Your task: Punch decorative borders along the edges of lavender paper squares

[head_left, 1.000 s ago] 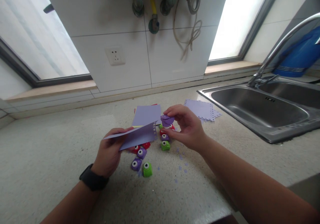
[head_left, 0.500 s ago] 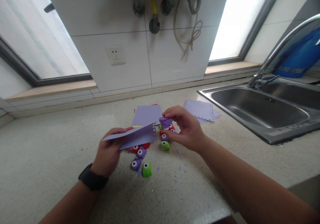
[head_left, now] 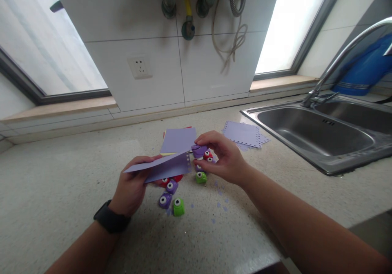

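Observation:
My left hand (head_left: 131, 184), with a black watch at the wrist, holds a bent sheet of purple paper (head_left: 168, 168) that has small holes punched along its right edge. Between the thumb and fingers of my right hand (head_left: 225, 159) is a purple craft punch (head_left: 199, 151), right at that punched edge. Below the sheet lie more punches, among them a purple one (head_left: 165, 200) and a green one (head_left: 178, 207). Another green punch (head_left: 201, 178) lies beneath my right hand, near red and purple ones that are partly hidden.
A stack of purple paper (head_left: 178, 140) lies behind the hands. Punched purple sheets (head_left: 243, 134) are at the back right, beside a steel sink (head_left: 315, 131) with a tap. Tiny paper cutouts (head_left: 219, 205) are scattered on the stone counter (head_left: 61, 184).
The punch in my right hand has shifted slightly left, closer against the sheet's punched edge. The whole view has moved a little; both hands keep their hold.

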Demonstrator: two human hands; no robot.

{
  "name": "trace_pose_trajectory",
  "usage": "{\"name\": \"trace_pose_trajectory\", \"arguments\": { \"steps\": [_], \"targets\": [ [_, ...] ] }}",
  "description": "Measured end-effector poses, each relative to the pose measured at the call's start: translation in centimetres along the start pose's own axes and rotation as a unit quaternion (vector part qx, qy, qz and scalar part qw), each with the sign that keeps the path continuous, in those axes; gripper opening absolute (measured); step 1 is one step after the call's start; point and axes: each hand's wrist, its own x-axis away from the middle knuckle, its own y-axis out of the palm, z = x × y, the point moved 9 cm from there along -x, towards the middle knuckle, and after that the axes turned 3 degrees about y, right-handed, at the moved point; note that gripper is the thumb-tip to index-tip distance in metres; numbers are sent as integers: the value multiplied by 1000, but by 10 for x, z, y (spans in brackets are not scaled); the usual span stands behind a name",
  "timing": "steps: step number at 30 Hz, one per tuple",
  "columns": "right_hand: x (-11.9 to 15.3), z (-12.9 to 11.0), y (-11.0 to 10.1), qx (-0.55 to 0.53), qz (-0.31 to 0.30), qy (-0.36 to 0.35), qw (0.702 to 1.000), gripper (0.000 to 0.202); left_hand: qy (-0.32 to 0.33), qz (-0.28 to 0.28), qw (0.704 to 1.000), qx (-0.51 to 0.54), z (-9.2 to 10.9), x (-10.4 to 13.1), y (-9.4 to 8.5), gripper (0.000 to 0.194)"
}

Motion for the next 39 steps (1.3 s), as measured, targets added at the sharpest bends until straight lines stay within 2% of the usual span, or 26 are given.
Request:
{"name": "trace_pose_trajectory", "arguments": {
  "steps": [8, 18, 31, 39],
  "targets": [
    [2, 11, 2, -3, -7, 30, 1000, 42, -3, 22, 1000, -14, 1, 0, -2, 22],
    [3, 19, 1, -24, 8, 54, 998, 44, -7, 10, 1000, -18, -1, -1, -1, 24],
    [4, 25, 3, -35, -9, 68, 997, 43, -4, 11, 1000, -25, 0, -1, -1, 23],
    [6, 35, 6, -55, -13, 132, 990, 43, -8, 0, 998, -58, 2, 0, 3, 26]
  ]
}}
